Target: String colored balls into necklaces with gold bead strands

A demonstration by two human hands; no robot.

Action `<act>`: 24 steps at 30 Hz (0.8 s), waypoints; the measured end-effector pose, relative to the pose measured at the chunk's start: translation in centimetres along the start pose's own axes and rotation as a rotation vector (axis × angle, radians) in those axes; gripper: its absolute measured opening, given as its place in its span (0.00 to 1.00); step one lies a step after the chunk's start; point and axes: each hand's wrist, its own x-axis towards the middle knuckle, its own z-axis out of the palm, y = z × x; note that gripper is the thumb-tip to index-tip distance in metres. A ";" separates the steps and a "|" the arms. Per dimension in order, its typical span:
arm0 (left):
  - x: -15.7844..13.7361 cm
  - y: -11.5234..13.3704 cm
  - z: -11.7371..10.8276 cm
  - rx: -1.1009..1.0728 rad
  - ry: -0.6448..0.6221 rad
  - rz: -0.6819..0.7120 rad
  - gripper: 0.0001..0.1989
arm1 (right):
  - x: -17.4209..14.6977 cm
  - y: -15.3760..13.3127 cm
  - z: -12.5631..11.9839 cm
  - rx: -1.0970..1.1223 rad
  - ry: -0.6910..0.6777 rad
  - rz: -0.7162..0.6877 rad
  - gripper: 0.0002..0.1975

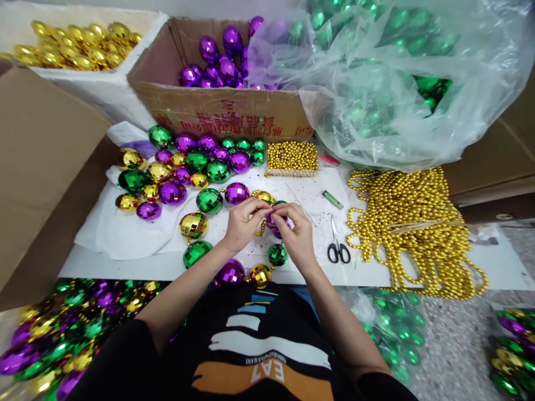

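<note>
My left hand (244, 223) and my right hand (296, 231) meet over the table, thumbs and forefingers pinched together at the ends of a bead necklace (197, 253). Its large faceted balls in gold, green and purple form a loop toward my body. The exact bit of cord between my fingertips is too small to make out. A purple ball (278, 224) hangs just under my right fingers, partly covered. Behind my fingertips a gold ball (264, 196) shows, with a short run of small gold beads below it. Scissors (337, 245) with black handles lie right of my right hand.
Loose faceted balls (171, 193) cover the table's left. A tray of small gold beads (292, 156) stands behind my hands, with a green lighter (332, 199) to its right. Gold bead strands (409, 223) pile at right. A cardboard box (225, 108) and plastic bag (376, 111) stand behind.
</note>
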 end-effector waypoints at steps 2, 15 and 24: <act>-0.1 -0.1 0.1 -0.069 0.011 -0.039 0.04 | 0.1 0.3 -0.1 0.051 0.012 0.043 0.03; -0.5 0.1 -0.5 -0.064 -0.072 -0.030 0.03 | -0.4 -0.4 -1.5 -0.014 -0.011 -0.001 0.07; -2.1 -1.4 -0.9 -0.271 -0.038 -0.381 0.09 | -4.7 2.3 -4.6 0.286 0.155 0.341 0.08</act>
